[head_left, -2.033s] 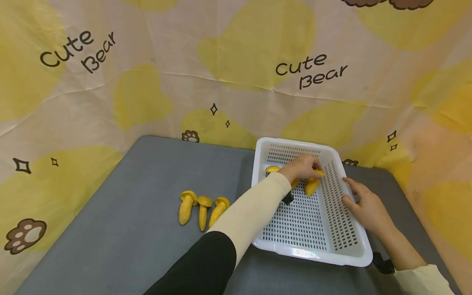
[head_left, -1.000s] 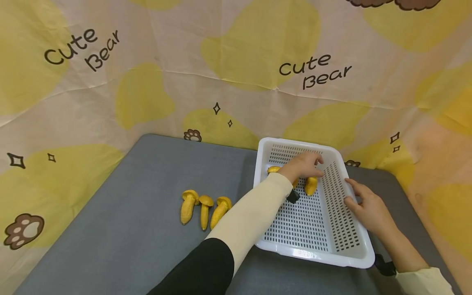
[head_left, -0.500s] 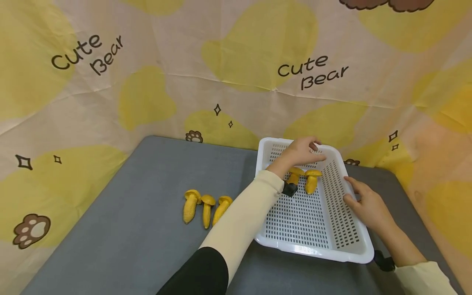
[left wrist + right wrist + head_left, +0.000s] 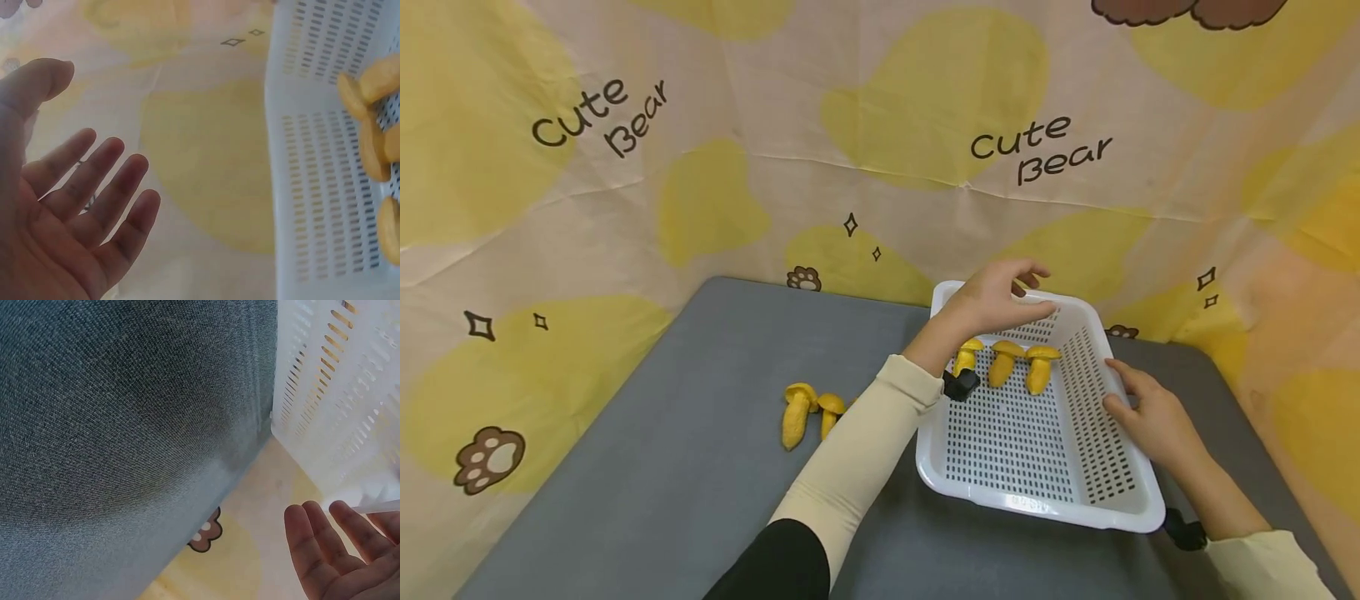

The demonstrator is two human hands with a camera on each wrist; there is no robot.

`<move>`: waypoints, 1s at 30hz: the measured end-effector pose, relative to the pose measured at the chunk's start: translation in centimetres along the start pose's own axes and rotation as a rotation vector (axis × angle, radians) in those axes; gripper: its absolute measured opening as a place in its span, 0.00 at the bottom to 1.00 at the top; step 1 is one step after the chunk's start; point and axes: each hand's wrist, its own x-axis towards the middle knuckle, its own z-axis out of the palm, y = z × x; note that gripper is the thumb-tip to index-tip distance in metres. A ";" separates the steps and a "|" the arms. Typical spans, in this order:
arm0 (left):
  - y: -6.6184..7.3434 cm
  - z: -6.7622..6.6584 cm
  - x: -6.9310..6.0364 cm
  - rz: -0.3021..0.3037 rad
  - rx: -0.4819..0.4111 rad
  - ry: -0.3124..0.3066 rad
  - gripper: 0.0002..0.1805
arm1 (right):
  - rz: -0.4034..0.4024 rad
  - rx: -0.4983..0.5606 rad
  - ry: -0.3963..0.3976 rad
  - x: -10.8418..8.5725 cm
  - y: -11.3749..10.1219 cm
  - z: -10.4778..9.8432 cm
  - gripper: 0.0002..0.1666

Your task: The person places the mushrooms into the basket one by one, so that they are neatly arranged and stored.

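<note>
My left hand hovers over the far end of a white perforated plastic basket, fingers spread and holding nothing. Inside the basket, three yellow mushrooms lie side by side: a left one, a middle one and a right one. In the left wrist view, that hand is apart from the basket wall. My right hand touches the basket's right rim with thumb and fingers. Its fairly straight fingers show beside the rim in the right wrist view.
Left of the basket, more yellow mushrooms lie on the grey table: one, a thinner one, and another mostly hidden by the left sleeve. A printed cloth hangs behind the table. A black wrist strap piece hangs over the basket.
My left hand has let go of the right mushroom in the basket, then lifted up and drawn back leftward, uncovering all three mushrooms. The right hand has stayed at the rim.
</note>
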 end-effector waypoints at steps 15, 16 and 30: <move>-0.6 -2.7 -4.1 0.097 0.075 0.019 0.25 | -0.037 0.002 0.028 0.2 0.1 0.0 0.34; -0.8 -2.8 -4.3 0.098 0.076 0.019 0.24 | -0.035 0.002 0.029 0.2 0.1 0.0 0.34; -2.9 -4.8 -8.2 0.069 0.183 0.007 0.19 | -0.014 0.006 0.024 0.2 0.4 0.2 0.35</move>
